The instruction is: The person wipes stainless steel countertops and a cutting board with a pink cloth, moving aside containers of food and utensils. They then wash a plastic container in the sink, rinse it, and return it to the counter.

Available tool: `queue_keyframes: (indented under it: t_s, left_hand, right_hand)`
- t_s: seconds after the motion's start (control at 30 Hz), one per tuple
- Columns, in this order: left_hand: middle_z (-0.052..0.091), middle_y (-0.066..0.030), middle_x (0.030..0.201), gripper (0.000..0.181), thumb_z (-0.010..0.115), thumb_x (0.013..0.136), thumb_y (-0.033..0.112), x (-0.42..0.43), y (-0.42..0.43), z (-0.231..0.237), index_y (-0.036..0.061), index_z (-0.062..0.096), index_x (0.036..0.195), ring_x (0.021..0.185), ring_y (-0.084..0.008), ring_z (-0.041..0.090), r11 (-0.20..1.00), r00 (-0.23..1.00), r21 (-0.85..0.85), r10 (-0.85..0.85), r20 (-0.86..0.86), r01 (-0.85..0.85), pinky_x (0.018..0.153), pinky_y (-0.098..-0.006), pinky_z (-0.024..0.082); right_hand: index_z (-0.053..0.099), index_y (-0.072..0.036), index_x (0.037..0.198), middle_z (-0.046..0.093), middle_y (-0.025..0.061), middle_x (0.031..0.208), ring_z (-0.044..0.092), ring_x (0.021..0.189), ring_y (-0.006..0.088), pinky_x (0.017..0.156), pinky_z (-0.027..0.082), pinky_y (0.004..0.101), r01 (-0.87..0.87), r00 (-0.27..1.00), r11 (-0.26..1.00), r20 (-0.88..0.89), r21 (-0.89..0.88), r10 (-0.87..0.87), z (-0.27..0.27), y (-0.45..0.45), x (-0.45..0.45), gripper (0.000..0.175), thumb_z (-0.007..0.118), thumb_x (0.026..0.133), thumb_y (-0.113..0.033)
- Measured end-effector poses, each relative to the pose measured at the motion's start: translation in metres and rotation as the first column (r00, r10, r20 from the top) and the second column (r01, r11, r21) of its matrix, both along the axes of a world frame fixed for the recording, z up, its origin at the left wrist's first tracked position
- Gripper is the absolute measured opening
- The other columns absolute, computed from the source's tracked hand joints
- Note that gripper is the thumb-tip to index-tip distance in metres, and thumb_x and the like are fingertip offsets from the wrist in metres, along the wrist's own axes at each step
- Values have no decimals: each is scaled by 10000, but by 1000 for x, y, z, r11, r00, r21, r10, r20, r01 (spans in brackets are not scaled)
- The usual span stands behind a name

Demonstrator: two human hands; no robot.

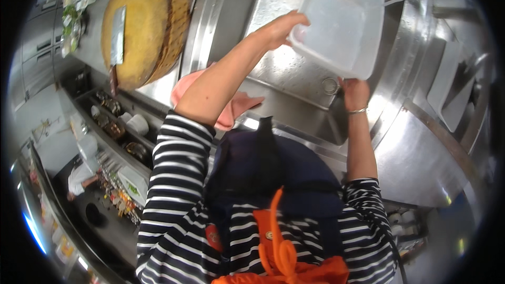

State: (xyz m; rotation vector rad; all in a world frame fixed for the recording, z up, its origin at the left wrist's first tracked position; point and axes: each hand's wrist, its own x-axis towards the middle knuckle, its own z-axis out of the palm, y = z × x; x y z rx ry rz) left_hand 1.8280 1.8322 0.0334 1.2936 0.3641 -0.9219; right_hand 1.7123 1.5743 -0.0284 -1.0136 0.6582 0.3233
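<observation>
Both of my hands grip a translucent white plastic tub over a stainless steel sink. On the tub's left rim is my left hand, with the thumb laid over the edge. My right hand holds the near right corner from below, and its fingers are partly hidden by the tub. A round drain shows in the wet sink floor under the tub. Below my left forearm, a pink cloth is draped at the sink's near left edge, partly covered by the arm.
A cleaver lies on a thick round chopping block at left. Behind it stand containers of greens. A white tray sits at right, past a curved steel panel. Another person is at the far lower left.
</observation>
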Motion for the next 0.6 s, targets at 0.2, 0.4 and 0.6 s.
queue_keyframes:
  t_s: [0.2,0.4,0.6]
  left_hand:
    - [380,-213,1387,836,565,744,320,6,6,10,57,236,1466,1298,-339,351,992,983,127,-9,184,-14,1046,-486,296]
    - [506,-127,1207,807,578,761,236,-13,1,11,65,249,1477,1120,-227,453,970,963,181,114,246,-161,976,-350,345]
    - [513,-173,1228,864,580,755,234,-17,4,22,68,188,1506,1119,-254,471,964,946,239,36,323,-119,1024,-349,311]
  right_hand:
    - [638,-63,1134,638,111,1086,608,1011,281,915,467,379,-702,335,495,376,-512,864,31,169,-58,349,635,828,-230]
    - [585,-64,1149,574,220,1124,537,1065,361,869,466,447,-657,-182,219,433,-721,883,38,243,-58,433,626,753,-232]
    - [673,-61,944,642,146,924,587,938,296,817,464,405,-823,50,332,523,-461,851,48,176,-53,243,635,795,-249]
